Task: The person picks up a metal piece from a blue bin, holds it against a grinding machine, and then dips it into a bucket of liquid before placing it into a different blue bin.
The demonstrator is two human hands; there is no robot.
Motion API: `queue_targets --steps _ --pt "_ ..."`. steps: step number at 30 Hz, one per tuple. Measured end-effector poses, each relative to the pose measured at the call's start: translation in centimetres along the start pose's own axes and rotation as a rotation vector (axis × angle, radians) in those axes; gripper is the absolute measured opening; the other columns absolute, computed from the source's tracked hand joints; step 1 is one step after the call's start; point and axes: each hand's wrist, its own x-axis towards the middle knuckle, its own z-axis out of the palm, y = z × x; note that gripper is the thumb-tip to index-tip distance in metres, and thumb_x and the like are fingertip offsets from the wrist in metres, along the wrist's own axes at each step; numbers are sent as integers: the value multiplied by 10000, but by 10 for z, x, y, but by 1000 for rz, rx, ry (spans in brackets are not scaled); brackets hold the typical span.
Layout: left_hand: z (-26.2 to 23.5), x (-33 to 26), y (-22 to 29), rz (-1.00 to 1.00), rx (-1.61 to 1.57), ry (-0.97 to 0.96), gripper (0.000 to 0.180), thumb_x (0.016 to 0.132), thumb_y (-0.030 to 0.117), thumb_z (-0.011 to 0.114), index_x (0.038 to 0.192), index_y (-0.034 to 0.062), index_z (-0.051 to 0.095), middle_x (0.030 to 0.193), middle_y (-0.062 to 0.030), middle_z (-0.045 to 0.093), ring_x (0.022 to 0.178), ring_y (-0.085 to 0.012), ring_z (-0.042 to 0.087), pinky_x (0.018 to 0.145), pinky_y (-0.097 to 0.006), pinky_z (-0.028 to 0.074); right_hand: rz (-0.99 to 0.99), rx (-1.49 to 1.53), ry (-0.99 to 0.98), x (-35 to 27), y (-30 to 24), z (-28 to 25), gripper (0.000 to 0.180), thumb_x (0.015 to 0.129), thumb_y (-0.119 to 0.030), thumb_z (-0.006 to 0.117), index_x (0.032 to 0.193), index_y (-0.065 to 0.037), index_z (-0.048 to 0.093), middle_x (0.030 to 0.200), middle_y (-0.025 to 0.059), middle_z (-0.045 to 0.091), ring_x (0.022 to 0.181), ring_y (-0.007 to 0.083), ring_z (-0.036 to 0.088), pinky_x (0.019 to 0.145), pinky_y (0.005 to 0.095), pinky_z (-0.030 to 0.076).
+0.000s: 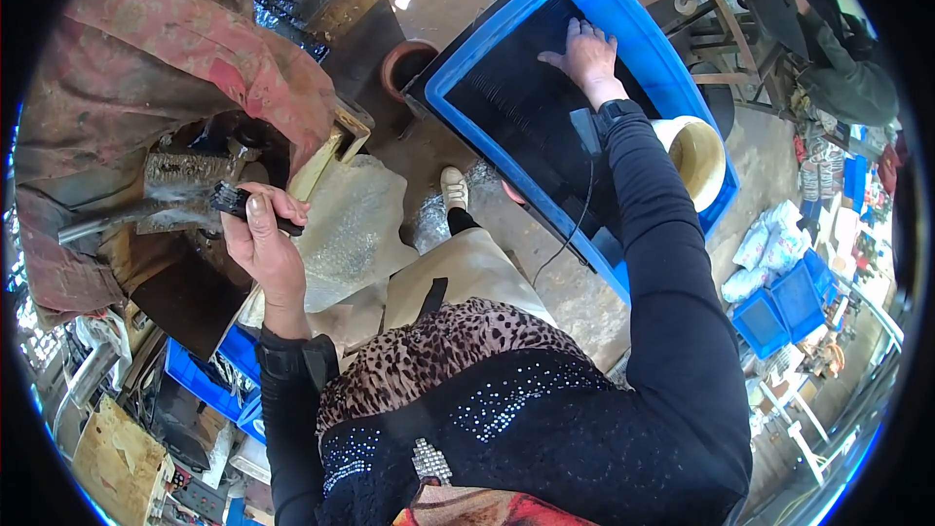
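My left hand is closed round a short bundle of black ridged pieces, held up beside a wet machine at the left. Water or a greyish stream shows just beyond the bundle. On the right, my right hand lies with fingers spread inside a large blue bin. It rests on or just over dark, finely ridged contents; I cannot tell whether it touches them. A dark band circles my right wrist, with a thin cable hanging from a small box beside it.
A white bucket sits in the bin's right part. Stained red cloth drapes over the machine. A translucent sheet lies near my left hand. A brown pot stands behind the bin. Another person is at the far right.
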Motion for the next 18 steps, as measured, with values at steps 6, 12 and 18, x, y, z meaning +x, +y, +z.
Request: queue_targets --steps 6,12,18 --pt "0 0 0 16 12 -4 239 1028 265 487 992 29 477 723 -42 499 624 -131 511 662 -327 505 44 -6 15 -4 -5 2 912 765 -544 733 1435 -23 400 1432 186 480 1329 345 449 1109 566 309" --pt "0 -1 -2 28 25 2 232 1027 255 489 998 25 476 724 -47 505 626 -133 515 664 -331 509 52 -81 11 -6 -14 -3 900 763 -519 736 1421 -1 407 1434 184 480 1305 354 474 1103 574 316" --pt "0 -1 -1 35 25 4 226 1024 246 494 1000 23 474 725 -52 507 627 -135 518 666 -333 513 -3 -63 78 -9 -3 8 911 757 -523 740 1419 7 405 1430 189 483 1296 354 483 1099 579 319"
